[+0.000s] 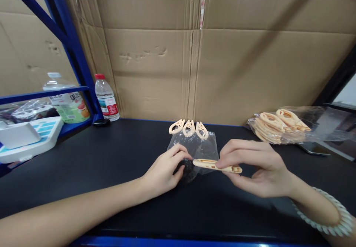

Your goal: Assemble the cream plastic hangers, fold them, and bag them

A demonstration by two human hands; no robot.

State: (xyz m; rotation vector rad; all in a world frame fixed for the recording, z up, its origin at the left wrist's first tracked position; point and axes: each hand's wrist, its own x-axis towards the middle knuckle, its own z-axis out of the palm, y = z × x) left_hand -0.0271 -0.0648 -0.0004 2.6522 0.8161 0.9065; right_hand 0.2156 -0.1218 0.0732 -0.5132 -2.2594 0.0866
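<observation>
My left hand (167, 167) has its fingers curled at the near end of a clear plastic bag (207, 148), gripping its edge; some fingertips are hidden in the film. The bag lies on the black table (128, 217). In my right hand (256, 165) a beige plastic piece (205, 163), long and seen edge-on, is pinched between thumb and fingers. Its left tip reaches the bag's near end; whether it touches cannot be told. At the bag's far edge lie three beige teardrop-shaped pieces (188, 128), each with a hole, side by side.
On the right, a pile of similar beige pieces (274, 126) lies in and on clear plastic, near a flat dark object (314, 149). A red-capped water bottle (107, 100) stands back left beside a blue frame. Cardboard (150, 61) walls the back. A white-blue tray (41, 139) sits left.
</observation>
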